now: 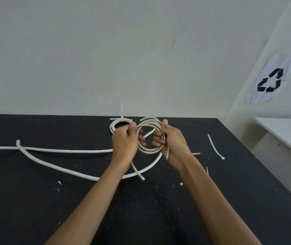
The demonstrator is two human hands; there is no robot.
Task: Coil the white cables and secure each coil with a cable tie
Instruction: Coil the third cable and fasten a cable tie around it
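A white cable coil of a few loops is held upright above the black table. My left hand grips the coil's left side, and my right hand grips its right side, with a cable end sticking out below the palm. Behind my left hand lies a second white coil with a cable tie standing up from it. Long loose cables trail across the table to the left. A loose cable tie lies to the right.
White scraps and specks dot the table top. A short tie piece lies by my right wrist. A white shelf stands to the right, below a recycling sign on the wall.
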